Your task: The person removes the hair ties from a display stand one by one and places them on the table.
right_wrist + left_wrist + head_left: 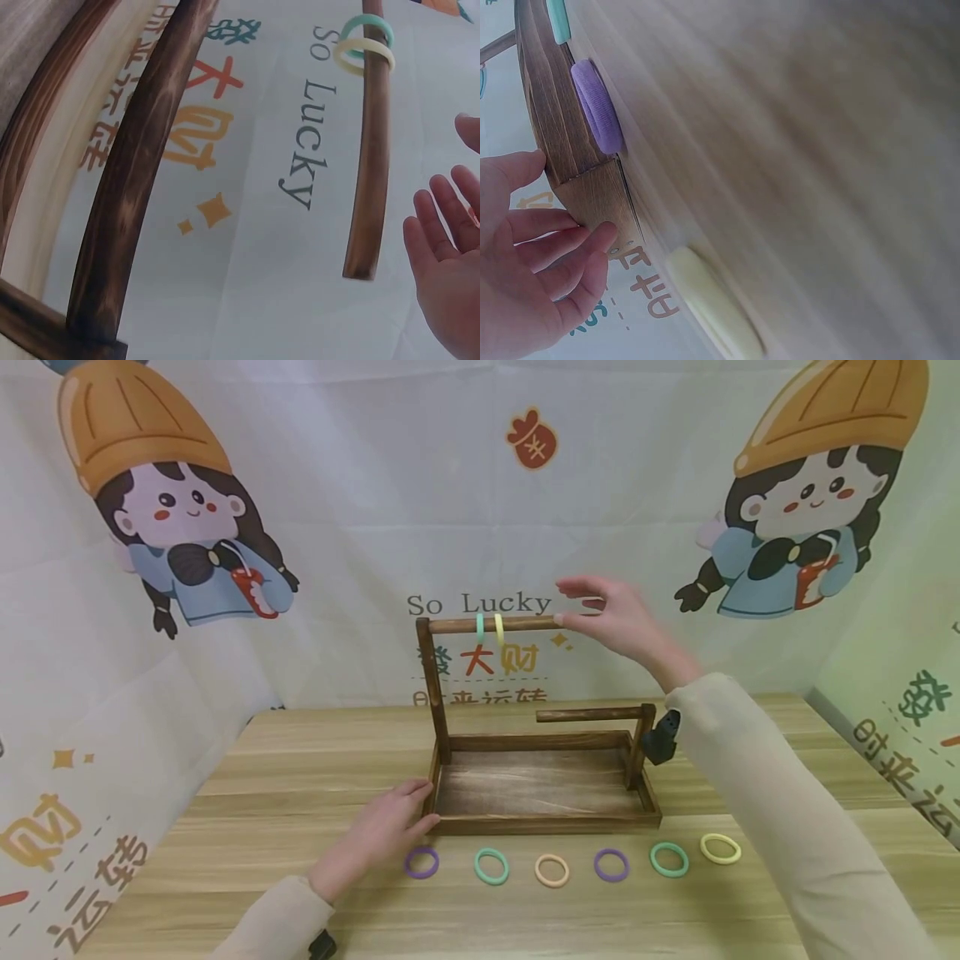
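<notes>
A dark wooden rack (540,825) with a tray base and two horizontal bars stands on the table. My left hand (378,827) holds the base's front left corner, thumb and fingers around it in the left wrist view. A green hair tie (480,627) and a pale yellow hair tie (499,630) hang on the upper bar (371,150). Just off that bar's free end is my right hand (618,618), its fingers apart and nothing between them. In the right wrist view, the hand (450,262) appears beside the bar end, only partly in frame.
In front of the rack lie several hair ties in a row: purple (422,862), green (491,867), orange (552,871), purple (611,865), green (669,860) and yellow (720,849). The rack's shorter lower bar (592,715) points left. A printed cloth (360,527) hangs behind the table.
</notes>
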### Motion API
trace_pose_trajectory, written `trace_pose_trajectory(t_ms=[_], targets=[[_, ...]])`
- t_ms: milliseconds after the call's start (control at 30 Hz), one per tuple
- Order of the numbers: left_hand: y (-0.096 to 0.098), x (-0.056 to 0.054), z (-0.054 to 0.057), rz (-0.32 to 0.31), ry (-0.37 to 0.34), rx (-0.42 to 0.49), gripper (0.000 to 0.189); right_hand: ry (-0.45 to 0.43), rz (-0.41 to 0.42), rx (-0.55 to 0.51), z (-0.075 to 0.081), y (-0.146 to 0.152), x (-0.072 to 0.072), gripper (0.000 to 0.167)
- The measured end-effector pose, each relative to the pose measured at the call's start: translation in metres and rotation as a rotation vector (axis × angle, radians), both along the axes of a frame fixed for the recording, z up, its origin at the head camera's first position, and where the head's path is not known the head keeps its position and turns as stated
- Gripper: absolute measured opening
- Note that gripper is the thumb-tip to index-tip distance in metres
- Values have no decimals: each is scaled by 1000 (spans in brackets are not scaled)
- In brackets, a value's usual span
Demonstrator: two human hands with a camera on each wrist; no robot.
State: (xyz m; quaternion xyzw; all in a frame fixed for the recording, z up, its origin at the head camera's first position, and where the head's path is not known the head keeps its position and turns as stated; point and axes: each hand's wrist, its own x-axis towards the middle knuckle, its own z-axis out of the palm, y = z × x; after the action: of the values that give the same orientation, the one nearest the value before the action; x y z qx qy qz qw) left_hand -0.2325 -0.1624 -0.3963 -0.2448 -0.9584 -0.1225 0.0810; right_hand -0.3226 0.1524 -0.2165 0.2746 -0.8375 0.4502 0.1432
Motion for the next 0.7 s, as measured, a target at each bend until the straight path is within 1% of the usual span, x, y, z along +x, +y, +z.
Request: trace_pose_trajectory(t_ms=[133,233,433,600,700], targets=[[-1,0,0,-3,6,-3,50,-8,12,61,-1,-12,-1,49],[-1,1,0,-3,2,1,51,-8,5,117,-2,-19,-4,51],[-2,1,0,-3,-8,15,52,24,-14,229,-1,-30,-10,52],[-2,0,-2,-3,-7,16,52,51,7,308,-2,-40,-16,52],[-2,0,-2,-4,-4,16,52,49,23,337,-3,-46,-18,53]])
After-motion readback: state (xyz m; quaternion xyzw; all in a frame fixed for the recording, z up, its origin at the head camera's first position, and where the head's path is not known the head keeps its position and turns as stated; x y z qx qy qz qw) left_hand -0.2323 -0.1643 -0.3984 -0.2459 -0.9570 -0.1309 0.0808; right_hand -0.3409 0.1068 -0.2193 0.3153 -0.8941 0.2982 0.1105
